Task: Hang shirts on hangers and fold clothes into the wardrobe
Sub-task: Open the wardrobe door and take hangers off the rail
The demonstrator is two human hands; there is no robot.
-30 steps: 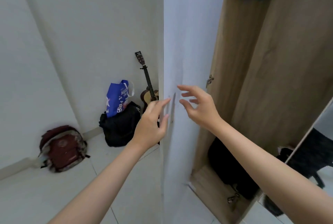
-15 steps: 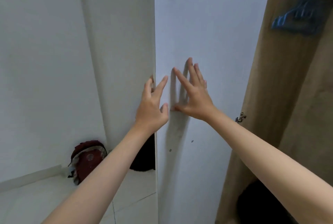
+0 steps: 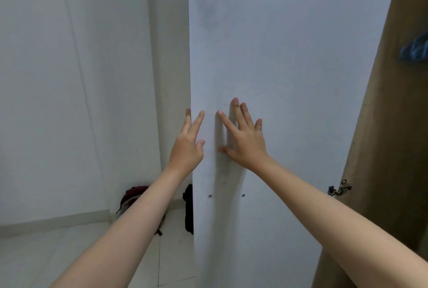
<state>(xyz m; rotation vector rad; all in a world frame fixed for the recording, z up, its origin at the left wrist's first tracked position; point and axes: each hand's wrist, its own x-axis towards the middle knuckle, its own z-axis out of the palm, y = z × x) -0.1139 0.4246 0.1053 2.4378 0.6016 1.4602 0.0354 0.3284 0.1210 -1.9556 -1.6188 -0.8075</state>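
A white wardrobe door point(image 3: 289, 56) fills the centre and upper right of the frame, seen from its inner face and standing open. The right hand point(image 3: 245, 141) lies flat against this face just right of centre, fingers straight and spread, thumb out to the left, grasping nothing. The left hand point(image 3: 188, 146) sits at the door's free edge just left of centre: its fingers are straight and relaxed, released, the thumb and forefinger in front of the white face while at least one finger reaches past the edge to the far side. Whether that hand actually touches the edge I cannot tell. Both bare forearms run in from the bottom of the frame.

Along the right side of the frame stands the brown wooden wardrobe point(image 3: 393, 148) body, its interior open. A metal hinge point(image 3: 339, 189) joins the door to it at the lower right. At the upper right edge, inside the wardrobe, blue hangers point(image 3: 414, 50) show blurred and partly cut off. Two small screw heads point(image 3: 210, 195) dot the door below the hands.

At the left, a pale wall point(image 3: 69, 79) meets a white tiled floor point(image 3: 69, 253). On the floor at lower centre, partly hidden behind the left forearm, lies a dark red backpack point(image 3: 133, 195), and beside it a black bag point(image 3: 188, 209) shows as a strip at the door's edge.
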